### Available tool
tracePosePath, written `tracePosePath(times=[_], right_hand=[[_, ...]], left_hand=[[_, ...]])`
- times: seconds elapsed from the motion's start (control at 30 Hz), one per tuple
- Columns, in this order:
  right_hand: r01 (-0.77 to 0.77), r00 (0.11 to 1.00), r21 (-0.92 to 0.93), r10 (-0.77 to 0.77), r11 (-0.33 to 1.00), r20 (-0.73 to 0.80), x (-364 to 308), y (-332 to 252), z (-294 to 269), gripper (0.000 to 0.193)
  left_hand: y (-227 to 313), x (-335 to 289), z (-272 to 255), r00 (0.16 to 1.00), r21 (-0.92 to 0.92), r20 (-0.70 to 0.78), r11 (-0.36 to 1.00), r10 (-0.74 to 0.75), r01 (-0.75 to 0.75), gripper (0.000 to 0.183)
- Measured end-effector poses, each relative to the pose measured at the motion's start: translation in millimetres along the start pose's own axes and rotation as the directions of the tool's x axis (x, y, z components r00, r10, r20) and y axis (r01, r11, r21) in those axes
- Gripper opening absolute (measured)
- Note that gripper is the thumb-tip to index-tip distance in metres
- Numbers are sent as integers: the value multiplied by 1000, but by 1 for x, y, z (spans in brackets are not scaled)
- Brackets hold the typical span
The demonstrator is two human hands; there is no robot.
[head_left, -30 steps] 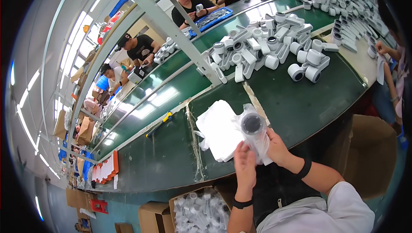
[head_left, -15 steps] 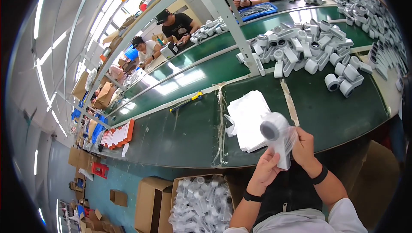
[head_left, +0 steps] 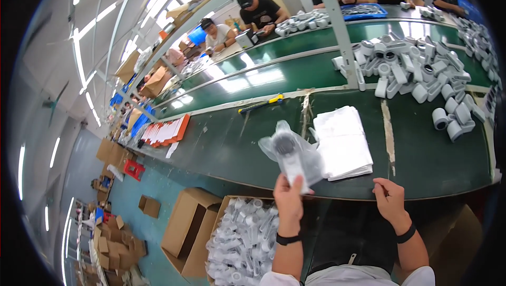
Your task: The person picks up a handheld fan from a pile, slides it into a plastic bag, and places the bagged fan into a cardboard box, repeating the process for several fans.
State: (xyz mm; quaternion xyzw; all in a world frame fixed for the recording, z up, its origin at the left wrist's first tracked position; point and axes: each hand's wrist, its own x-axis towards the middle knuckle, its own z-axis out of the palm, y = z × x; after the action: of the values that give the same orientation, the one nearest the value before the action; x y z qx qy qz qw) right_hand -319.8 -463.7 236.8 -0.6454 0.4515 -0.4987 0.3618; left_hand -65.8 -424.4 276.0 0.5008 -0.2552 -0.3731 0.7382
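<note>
My left hand (head_left: 289,201) grips the handle end of a white handheld part (head_left: 293,167) with a round, dark grey head. A loose clear plastic bag (head_left: 310,159) covers the part, and its edges flare out around the head. The part is held above the front edge of the green worktable, just left of a stack of flat white bags (head_left: 343,143). Over the same edge, farther right, my right hand (head_left: 390,197) has its fingers curled in, with nothing visible in them.
Unbagged parts (head_left: 398,70) lie heaped at the far right. A yellow-and-black cutter (head_left: 262,103) lies near the table's back rail. Below the table edge, a cardboard box (head_left: 224,208) holds several bagged parts (head_left: 245,244) beside another open box (head_left: 191,225). Co-workers (head_left: 258,12) sit across the belt.
My left hand has carried the bagged part left, off the white stack. My right hand has let go of the bag and drawn apart. The whole view has turned left.
</note>
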Motion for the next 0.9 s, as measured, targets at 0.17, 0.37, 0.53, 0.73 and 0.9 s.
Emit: tracePosePath(times=[0.17, 0.37, 0.53, 0.73, 0.9], right_hand=[[-175, 985, 106, 172, 979, 32, 4, 35, -7, 14], [-290, 957, 233, 279, 928, 81, 8, 33, -7, 13], [-328, 945, 269, 320, 906, 74, 8, 36, -14, 13], [-260, 965, 228, 261, 938, 25, 2, 35, -21, 13], [-269, 963, 319, 240, 909, 126, 4, 28, -21, 19]], left_hand=[[0, 71, -58, 916, 384, -298, 912, 270, -144, 29], [-36, 129, -126, 794, 786, -362, 618, 488, -22, 50], [-23, 117, -92, 844, 907, -236, 421, 481, 13, 52], [-17, 99, -85, 777, 985, 104, 43, 620, -166, 41], [-26, 74, -61, 767, 856, 129, 320, 629, -406, 31]])
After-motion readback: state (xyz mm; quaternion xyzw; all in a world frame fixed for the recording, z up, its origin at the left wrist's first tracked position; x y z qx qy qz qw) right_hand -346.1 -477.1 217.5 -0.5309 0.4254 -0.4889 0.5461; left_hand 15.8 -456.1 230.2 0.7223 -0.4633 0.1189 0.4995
